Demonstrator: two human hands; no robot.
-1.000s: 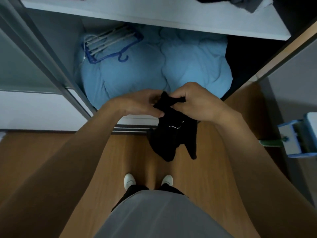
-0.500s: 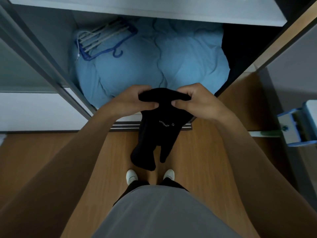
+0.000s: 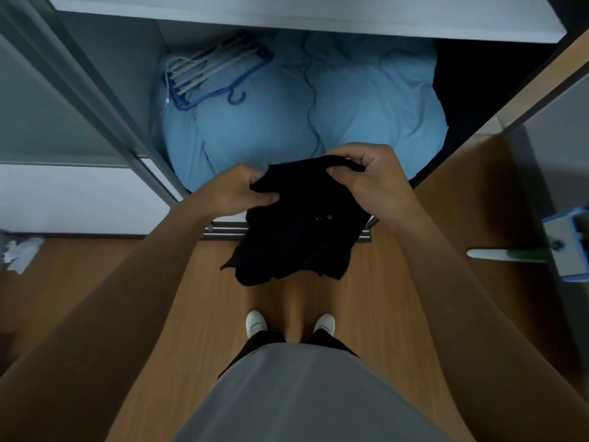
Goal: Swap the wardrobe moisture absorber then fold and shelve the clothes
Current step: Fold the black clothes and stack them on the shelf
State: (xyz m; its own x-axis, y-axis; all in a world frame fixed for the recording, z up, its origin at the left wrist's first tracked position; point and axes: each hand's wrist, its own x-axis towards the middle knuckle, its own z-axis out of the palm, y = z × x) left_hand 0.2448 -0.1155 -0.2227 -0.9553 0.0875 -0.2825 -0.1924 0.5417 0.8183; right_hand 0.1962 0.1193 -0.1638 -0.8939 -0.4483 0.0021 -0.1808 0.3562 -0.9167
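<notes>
Both hands are on the black garment (image 3: 296,237). What's changed in the last second is the spread: they were bunched together at one spot on the cloth, and now the left hand (image 3: 245,189) and right hand (image 3: 373,177) have pulled apart along its top edge. The left pinches a fold between thumb and fingers, centre-left of the frame. The right sits a bit higher, fingers curled round a thin strip of the edge.

So the cloth hangs wider and shorter instead of as a narrow dangle. It's mid-frame, in the air over the wooden floor (image 3: 398,298), just in front of the wardrobe's bottom bay with the blue duvet (image 3: 287,122).

Looks to me like they're opening it out to find its shape before folding, so this piece isn't shelved yet. My guess is it ends up on the white shelf (image 3: 287,14) at the top of the frame. Can't spot any moisture absorber.
</notes>
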